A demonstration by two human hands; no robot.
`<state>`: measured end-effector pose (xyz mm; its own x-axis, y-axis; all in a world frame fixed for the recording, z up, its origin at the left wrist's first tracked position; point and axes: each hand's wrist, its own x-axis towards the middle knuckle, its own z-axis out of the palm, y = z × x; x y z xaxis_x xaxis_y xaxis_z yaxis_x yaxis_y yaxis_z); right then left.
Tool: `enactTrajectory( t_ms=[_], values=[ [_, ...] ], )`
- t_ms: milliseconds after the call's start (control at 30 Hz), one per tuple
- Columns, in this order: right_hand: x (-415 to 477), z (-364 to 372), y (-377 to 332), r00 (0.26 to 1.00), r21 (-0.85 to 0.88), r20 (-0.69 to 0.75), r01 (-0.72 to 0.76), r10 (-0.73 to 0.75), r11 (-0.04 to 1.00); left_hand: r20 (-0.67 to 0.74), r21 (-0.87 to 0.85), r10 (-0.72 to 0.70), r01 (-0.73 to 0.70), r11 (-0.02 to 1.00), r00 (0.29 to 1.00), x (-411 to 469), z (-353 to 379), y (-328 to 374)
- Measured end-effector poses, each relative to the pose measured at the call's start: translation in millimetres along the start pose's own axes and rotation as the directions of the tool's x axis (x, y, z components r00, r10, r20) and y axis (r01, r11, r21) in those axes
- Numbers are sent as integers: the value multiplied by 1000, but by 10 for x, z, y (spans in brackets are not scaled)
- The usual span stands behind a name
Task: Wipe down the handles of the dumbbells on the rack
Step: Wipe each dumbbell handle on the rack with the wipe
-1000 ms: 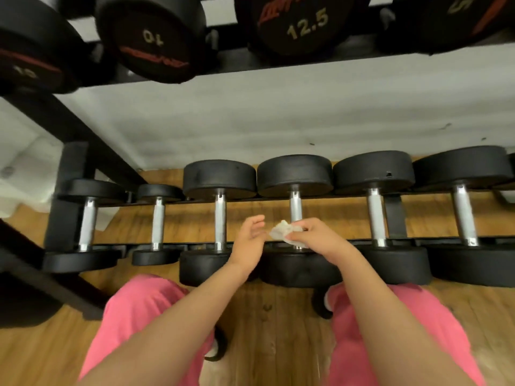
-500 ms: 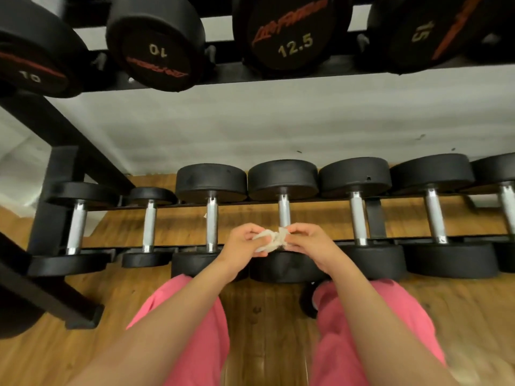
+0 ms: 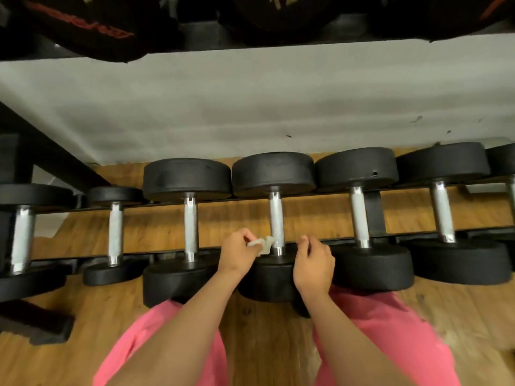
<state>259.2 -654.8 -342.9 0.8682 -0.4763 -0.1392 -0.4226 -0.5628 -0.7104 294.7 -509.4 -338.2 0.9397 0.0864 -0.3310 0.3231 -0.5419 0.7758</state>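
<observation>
Head view, left hand point(image 3: 237, 256): pinched on a small crumpled white wipe point(image 3: 263, 243), which is pressed against the left side of a chrome handle point(image 3: 276, 218).
Head view, right hand point(image 3: 315, 263): holds nothing, fingers loosely curled, resting on the near black head of that dumbbell point(image 3: 271, 280), just right of the handle.
Head view, task's thing: six dumbbells lie side by side on the lower rack rail point(image 3: 412, 235), handles pointing away from the person, above a wooden floor point(image 3: 262, 344).
Head view, risk: the wipe is small and bunched, so it may cover only one side of the handle and leave the far side and underside unwiped.
Head view, second risk: a light pinch could let the wipe slip through the rack.
</observation>
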Motion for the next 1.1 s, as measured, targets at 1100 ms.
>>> enactTrajectory(
  t_ms=[1100],
  values=[
    [12,80,66,997,134,7,-80,79,988,249,-17,-178,188,982,952,377,145,0]
  ],
)
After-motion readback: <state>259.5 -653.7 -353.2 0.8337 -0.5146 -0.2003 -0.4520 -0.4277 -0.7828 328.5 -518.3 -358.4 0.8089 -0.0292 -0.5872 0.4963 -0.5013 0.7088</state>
